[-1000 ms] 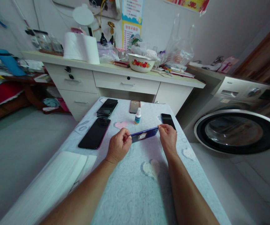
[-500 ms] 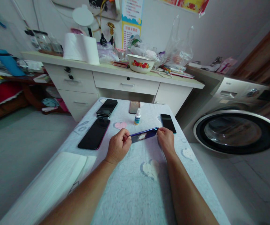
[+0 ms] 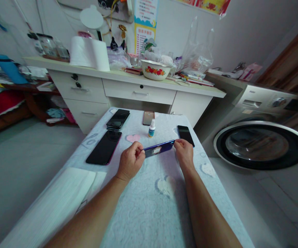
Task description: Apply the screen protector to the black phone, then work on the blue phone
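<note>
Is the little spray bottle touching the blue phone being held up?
Apart: the head view shows pale tablecloth between the base of the small bottle and the blue phone.

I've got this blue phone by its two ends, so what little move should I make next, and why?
I'd probably lower the blue phone gently onto the cloth just in front of you. Your left hand and right hand seem to pinch only its ends, it slants, and nothing lies on the cloth between your forearms.
</note>
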Demonstrator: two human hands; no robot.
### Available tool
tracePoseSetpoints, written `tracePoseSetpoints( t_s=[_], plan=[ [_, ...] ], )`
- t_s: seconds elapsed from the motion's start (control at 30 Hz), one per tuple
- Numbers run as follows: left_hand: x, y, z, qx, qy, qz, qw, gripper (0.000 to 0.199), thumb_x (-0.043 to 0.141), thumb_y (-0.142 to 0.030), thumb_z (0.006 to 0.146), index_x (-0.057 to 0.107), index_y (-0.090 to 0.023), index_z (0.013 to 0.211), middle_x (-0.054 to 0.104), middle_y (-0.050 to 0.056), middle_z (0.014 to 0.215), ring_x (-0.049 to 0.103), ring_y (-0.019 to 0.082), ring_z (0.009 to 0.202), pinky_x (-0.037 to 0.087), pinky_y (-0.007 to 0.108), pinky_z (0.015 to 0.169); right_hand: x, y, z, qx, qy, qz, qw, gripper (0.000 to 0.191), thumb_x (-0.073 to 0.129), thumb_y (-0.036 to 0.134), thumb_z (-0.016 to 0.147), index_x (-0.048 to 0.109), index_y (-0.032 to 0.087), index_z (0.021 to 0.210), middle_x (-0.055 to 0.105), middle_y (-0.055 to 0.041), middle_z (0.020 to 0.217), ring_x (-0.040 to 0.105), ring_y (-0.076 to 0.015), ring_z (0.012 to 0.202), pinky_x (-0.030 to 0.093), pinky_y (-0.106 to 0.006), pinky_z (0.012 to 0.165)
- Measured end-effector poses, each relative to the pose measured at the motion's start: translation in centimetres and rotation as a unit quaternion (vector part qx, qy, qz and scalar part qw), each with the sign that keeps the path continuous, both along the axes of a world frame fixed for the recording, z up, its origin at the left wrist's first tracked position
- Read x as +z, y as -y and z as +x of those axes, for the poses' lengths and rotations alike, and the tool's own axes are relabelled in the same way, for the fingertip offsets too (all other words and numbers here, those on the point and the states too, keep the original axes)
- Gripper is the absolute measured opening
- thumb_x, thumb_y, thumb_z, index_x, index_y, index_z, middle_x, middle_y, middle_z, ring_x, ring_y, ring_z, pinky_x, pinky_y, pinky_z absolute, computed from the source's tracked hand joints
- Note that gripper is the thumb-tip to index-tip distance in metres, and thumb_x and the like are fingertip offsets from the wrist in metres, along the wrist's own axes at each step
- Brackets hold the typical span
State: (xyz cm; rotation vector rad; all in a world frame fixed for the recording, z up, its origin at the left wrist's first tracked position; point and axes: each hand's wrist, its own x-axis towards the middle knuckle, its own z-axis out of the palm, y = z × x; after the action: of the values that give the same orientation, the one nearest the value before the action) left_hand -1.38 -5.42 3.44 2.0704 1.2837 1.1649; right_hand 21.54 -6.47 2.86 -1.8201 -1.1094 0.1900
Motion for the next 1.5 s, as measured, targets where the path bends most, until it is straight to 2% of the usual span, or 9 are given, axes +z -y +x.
tracePoseSetpoints(
  t_s=[0.2, 0.43, 0.73, 0.87, 1.1, 1.3, 1.5],
  plan=[
    [0.0, 0.0, 0.0, 0.0, 0.003, -0.001, 1.0, 0.004, 0.049, -0.025, 0.079, 0.049, -0.021, 0.077, 0.052, -0.005, 0.06, 0.052, 0.012, 0.055, 0.037, 0.022, 0.056, -0.2, -0.1, -0.1, -0.001, -0.013, 0.051, 0.999, 0.033, 0.051, 0.036, 0.074, 0.073, 0.014, 0.085, 0.065, -0.0049, 0.065, 0.058, -0.0202, 0.065, 0.043, -0.028, 0.059],
    [0.0, 0.0, 0.0, 0.002, 0.007, 0.004, 1.0, 0.004, 0.049, -0.024, 0.078, 0.05, -0.02, 0.078, 0.053, -0.004, 0.06, 0.052, 0.012, 0.055, 0.037, 0.022, 0.055, 0.1, 0.0, -0.4, 0.0, -0.015, 0.062, 0.998, 0.034, 0.051, 0.038, 0.076, 0.072, 0.014, 0.085, 0.066, -0.0052, 0.067, 0.058, -0.0202, 0.067, 0.043, -0.029, 0.062],
    [0.0, 0.0, 0.0, 0.0, 0.004, 0.002, 1.0, 0.004, 0.049, -0.024, 0.079, 0.049, -0.02, 0.078, 0.052, -0.005, 0.059, 0.052, 0.011, 0.054, 0.038, 0.022, 0.056, 0.1, 0.1, -0.5, -0.017, 0.017, 0.001, 1.0, 0.033, 0.047, 0.031, 0.073, 0.073, 0.013, 0.084, 0.07, -0.009, 0.077, 0.061, -0.0218, 0.073, 0.044, -0.03, 0.067],
    [0.0, 0.0, 0.1, 0.0, -0.001, -0.004, 1.0, 0.005, 0.048, -0.025, 0.08, 0.049, -0.021, 0.078, 0.052, -0.005, 0.059, 0.052, 0.012, 0.054, 0.038, 0.022, 0.056, 0.0, 0.1, -0.6, -0.015, 0.044, -0.035, 0.998, 0.034, 0.045, 0.029, 0.072, 0.073, 0.013, 0.084, 0.07, -0.0086, 0.073, 0.062, -0.0217, 0.07, 0.043, -0.029, 0.065],
    [0.0, 0.0, 0.1, 0.003, 0.002, -0.001, 1.0, 0.005, 0.049, -0.025, 0.079, 0.049, -0.021, 0.078, 0.053, -0.005, 0.06, 0.052, 0.012, 0.055, 0.038, 0.022, 0.056, 0.0, 0.2, -0.9, 0.005, 0.092, -0.094, 0.991, 0.027, 0.046, 0.019, 0.069, 0.073, 0.016, 0.071, 0.068, -0.0075, 0.065, 0.059, -0.0195, 0.062, 0.037, -0.027, 0.059],
    [0.1, 0.1, 0.1, 0.002, 0.004, -0.001, 1.0, 0.004, 0.049, -0.025, 0.079, 0.049, -0.02, 0.078, 0.053, -0.004, 0.06, 0.053, 0.012, 0.056, 0.037, 0.022, 0.056, -0.4, 0.3, -1.0, 0.02, 0.144, -0.116, 0.983, 0.025, 0.046, 0.015, 0.07, 0.07, 0.017, 0.066, 0.067, -0.0097, 0.067, 0.057, -0.0183, 0.063, 0.035, -0.027, 0.059],
    [0.1, 0.1, 0.1, 0.003, 0.002, 0.001, 1.0, 0.003, 0.049, -0.024, 0.079, 0.049, -0.02, 0.078, 0.052, -0.005, 0.059, 0.052, 0.012, 0.054, 0.037, 0.022, 0.055, -0.4, 0.2, -0.8, 0.024, 0.141, -0.126, 0.982, 0.026, 0.046, 0.015, 0.069, 0.072, 0.016, 0.068, 0.068, -0.0108, 0.069, 0.058, -0.0195, 0.065, 0.035, -0.027, 0.059]
  ],
)
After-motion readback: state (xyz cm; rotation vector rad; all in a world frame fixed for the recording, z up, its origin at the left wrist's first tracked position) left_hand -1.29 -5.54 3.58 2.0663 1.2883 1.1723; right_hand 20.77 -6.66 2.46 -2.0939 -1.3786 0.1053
